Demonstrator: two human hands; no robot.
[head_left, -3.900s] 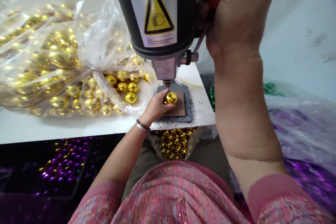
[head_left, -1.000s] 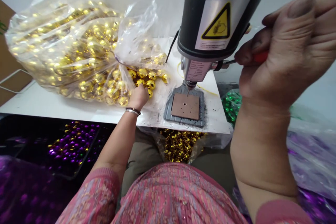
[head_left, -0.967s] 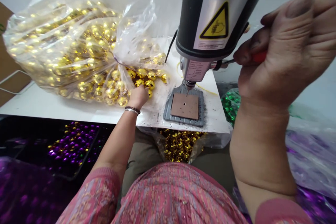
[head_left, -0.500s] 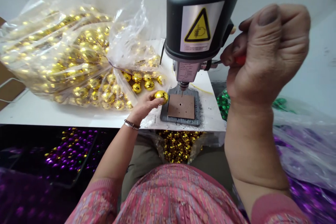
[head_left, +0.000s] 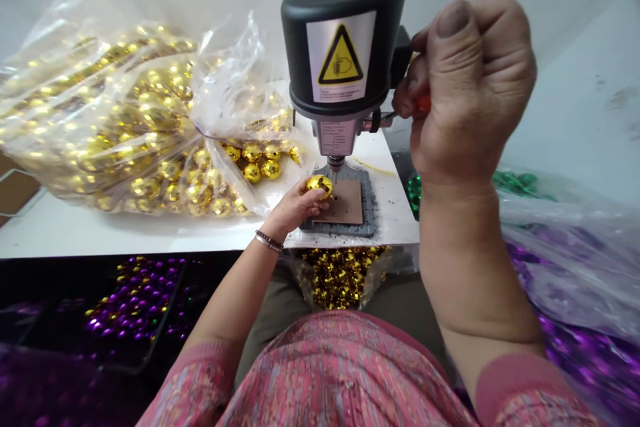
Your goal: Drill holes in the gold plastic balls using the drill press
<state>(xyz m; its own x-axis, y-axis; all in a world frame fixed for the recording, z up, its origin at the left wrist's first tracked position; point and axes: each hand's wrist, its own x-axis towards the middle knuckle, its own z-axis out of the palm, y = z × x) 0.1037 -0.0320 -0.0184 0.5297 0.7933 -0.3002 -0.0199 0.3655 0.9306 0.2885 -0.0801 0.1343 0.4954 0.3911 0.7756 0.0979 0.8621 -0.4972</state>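
Observation:
Between the thumb and fingers of my left hand [head_left: 296, 205] is a shiny gold faceted ball [head_left: 320, 185]. The ball is over the left part of a brown square plate [head_left: 347, 203], beside the thin bit of a small bench drill press [head_left: 345, 40]. The plate lies on the drill's grey base [head_left: 369, 213] and has a small dark hole. My right hand [head_left: 473, 87] is closed around the drill's feed lever [head_left: 385, 121], whose red knob shows only partly between my fingers.
A large clear bag of gold balls [head_left: 125, 140] lies at left, with loose gold balls [head_left: 261, 163] by its mouth. Below the table edge hangs a bag of gold pieces [head_left: 343, 280]. Purple balls [head_left: 133, 300] sit lower left; green [head_left: 520, 181] and purple bagged items [head_left: 590, 353] are at right.
My left hand has carried the gold ball rightward, from the plate's left edge to over the plate near the bit. My right hand stays on the lever. The whole view has shifted slightly.

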